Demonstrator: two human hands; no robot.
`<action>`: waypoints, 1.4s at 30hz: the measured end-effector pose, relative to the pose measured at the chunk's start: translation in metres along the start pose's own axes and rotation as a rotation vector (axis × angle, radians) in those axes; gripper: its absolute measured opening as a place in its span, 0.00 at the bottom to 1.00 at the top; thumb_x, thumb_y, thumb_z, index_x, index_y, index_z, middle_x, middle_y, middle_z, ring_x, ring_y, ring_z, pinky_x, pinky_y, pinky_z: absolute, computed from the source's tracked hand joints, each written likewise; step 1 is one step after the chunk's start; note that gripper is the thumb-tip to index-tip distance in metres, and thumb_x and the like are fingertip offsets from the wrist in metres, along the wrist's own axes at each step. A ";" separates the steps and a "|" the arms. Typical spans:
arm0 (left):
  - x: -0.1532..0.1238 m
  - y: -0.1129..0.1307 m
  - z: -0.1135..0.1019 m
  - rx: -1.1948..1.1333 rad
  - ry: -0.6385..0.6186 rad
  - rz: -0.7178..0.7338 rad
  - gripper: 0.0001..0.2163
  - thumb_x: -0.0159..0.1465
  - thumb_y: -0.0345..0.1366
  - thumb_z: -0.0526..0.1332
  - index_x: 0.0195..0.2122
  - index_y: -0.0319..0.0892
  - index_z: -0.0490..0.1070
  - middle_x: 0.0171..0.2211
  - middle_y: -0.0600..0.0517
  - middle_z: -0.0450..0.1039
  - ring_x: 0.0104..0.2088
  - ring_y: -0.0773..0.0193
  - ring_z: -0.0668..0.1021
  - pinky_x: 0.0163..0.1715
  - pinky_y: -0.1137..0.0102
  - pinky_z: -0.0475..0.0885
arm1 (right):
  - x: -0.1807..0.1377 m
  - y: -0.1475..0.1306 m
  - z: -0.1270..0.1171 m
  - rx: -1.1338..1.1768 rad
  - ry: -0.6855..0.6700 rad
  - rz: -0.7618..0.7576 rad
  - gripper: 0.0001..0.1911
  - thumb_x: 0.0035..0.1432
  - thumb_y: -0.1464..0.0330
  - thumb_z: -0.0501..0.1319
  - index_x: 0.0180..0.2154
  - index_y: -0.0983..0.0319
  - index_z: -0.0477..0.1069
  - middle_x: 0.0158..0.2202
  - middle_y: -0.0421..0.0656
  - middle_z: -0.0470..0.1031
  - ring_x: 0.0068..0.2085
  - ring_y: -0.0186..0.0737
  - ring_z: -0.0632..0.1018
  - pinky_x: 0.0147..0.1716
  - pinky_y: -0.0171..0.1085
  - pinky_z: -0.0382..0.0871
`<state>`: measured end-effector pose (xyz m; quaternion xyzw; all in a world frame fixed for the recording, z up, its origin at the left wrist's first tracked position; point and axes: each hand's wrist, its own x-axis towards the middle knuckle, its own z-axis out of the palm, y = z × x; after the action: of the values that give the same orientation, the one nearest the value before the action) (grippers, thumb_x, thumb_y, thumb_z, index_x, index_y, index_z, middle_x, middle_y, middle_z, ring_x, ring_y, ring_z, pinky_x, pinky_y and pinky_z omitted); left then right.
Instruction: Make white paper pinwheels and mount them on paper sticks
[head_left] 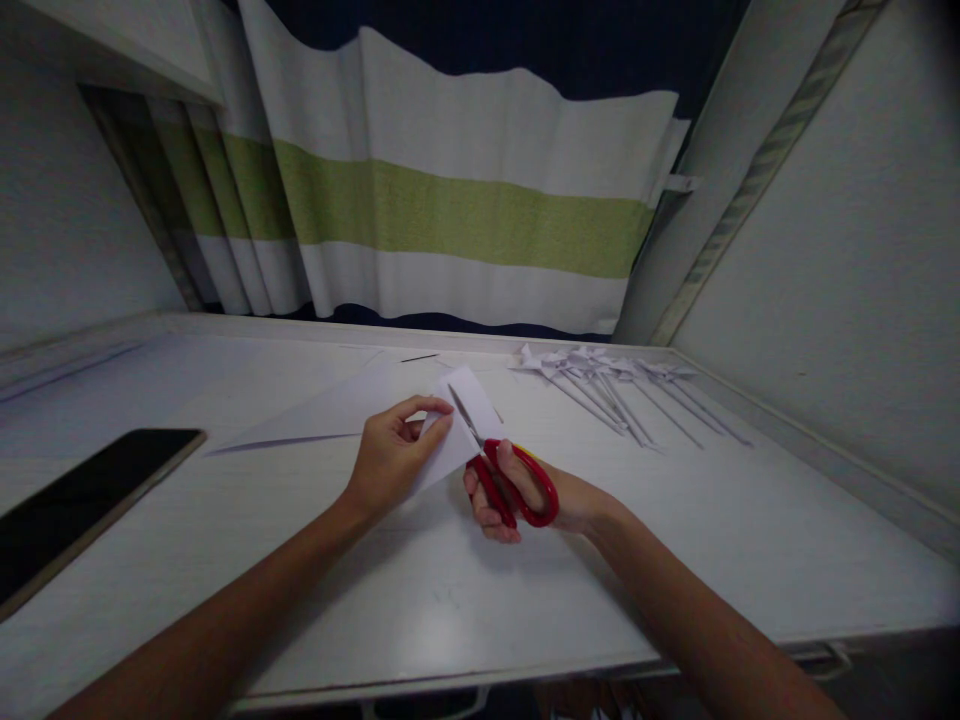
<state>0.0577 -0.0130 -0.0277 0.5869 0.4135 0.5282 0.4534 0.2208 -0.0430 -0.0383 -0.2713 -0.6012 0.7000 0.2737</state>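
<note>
My left hand [394, 450] pinches a small white square of paper [466, 425] above the white table [450, 590], fingers closed on its left edge. My right hand [525, 500] grips red-handled scissors [510, 480], fingers through the loops. The blades point up and away and reach into the paper near its middle. Both hands sit close together at the table's centre.
A larger white paper sheet [315, 415] lies flat behind my left hand. Several white paper pinwheels on sticks [615, 385] lie at the back right. A dark phone or tablet [75, 500] rests at the left edge. A striped curtain [450, 210] hangs behind.
</note>
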 end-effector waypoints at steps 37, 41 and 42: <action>0.000 0.001 -0.001 0.011 0.010 0.018 0.11 0.49 0.37 0.62 0.31 0.37 0.70 0.17 0.55 0.69 0.15 0.73 0.68 0.12 0.81 0.60 | 0.004 0.011 0.002 0.018 0.127 0.003 0.24 0.57 0.52 0.40 0.27 0.65 0.59 0.13 0.35 0.60 0.12 0.27 0.62 0.09 0.28 0.52; 0.000 0.002 -0.001 0.014 0.014 0.027 0.10 0.49 0.36 0.62 0.31 0.37 0.70 0.17 0.55 0.69 0.14 0.74 0.67 0.11 0.82 0.58 | 0.004 0.010 0.003 0.000 0.138 -0.012 0.26 0.57 0.52 0.40 0.29 0.67 0.61 0.13 0.35 0.61 0.11 0.26 0.61 0.09 0.28 0.52; 0.000 0.002 -0.001 0.017 0.013 0.028 0.10 0.49 0.36 0.62 0.31 0.37 0.69 0.17 0.55 0.69 0.14 0.75 0.66 0.11 0.82 0.58 | 0.004 0.009 0.004 -0.006 0.144 -0.015 0.26 0.57 0.52 0.40 0.29 0.67 0.61 0.13 0.35 0.61 0.11 0.26 0.61 0.09 0.28 0.51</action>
<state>0.0571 -0.0138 -0.0256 0.5931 0.4126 0.5347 0.4383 0.2148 -0.0439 -0.0470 -0.3172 -0.5842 0.6748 0.3205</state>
